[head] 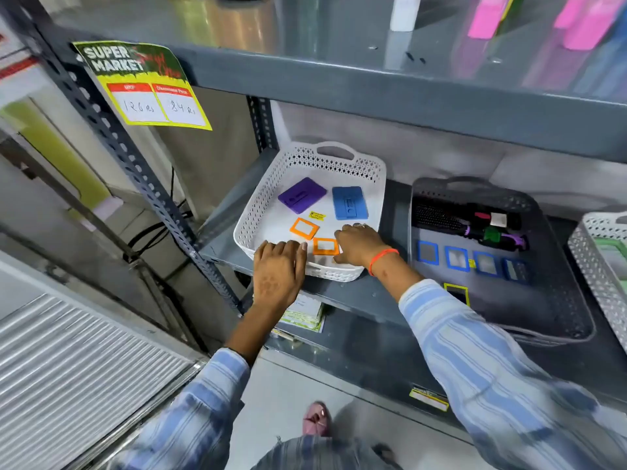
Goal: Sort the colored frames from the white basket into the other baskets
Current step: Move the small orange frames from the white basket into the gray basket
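Note:
The white basket [261,201] sits on the middle shelf and holds two orange frames, one [304,228] lying free and one [325,246] between my hands. A purple plate [302,195] and a blue plate [350,202] lie at its back. My left hand [278,266] rests on the basket's front rim. My right hand [356,244] reaches into the basket beside the nearer orange frame, fingers bent down; whether it touches the frame I cannot tell. To the right, the dark basket [556,313] holds several blue frames [457,259] and a yellow frame [457,293].
A hairbrush and dark items [475,222] lie at the back of the dark basket. Another white basket [600,262] shows at the far right edge. The upper shelf [339,83] overhangs closely. A price sign [142,84] hangs on the left upright. Papers lie on the shelf below.

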`<state>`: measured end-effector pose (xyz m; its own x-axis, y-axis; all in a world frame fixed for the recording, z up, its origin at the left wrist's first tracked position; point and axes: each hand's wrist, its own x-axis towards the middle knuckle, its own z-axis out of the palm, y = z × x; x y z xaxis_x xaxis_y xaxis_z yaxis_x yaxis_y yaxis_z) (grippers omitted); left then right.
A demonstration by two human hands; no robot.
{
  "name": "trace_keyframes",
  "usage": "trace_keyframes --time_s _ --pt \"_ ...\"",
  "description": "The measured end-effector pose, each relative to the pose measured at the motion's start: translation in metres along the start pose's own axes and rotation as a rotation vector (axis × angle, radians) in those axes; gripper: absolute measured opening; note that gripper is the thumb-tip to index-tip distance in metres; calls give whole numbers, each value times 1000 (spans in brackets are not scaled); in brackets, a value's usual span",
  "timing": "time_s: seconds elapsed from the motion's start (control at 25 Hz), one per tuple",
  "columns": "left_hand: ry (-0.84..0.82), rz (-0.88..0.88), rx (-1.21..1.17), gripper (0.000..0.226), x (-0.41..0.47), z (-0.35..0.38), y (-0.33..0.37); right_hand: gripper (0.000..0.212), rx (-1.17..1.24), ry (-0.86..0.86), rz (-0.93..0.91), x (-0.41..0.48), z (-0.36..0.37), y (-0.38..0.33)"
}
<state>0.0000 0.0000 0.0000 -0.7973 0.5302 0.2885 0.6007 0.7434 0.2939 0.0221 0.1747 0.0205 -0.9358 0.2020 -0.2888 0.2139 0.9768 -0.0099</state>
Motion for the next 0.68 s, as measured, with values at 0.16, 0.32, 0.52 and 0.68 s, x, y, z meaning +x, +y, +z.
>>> trace_keyframes --time_s 0.16,0.32,0.52,0.68 --pt "20 -7 0 42 -2 1 0 44 18 0 -12 8 3 0" --pt "58 -20 -31 41 -1 2 0 44 -3 9 -41 11 5 0" --pt "103 -32 -47 48 -2 5 2 42 109 122 -43 11 -1 3" --pt "130 -51 -55 48 -3 7 3 25 109 102 -86 5 -2 10"
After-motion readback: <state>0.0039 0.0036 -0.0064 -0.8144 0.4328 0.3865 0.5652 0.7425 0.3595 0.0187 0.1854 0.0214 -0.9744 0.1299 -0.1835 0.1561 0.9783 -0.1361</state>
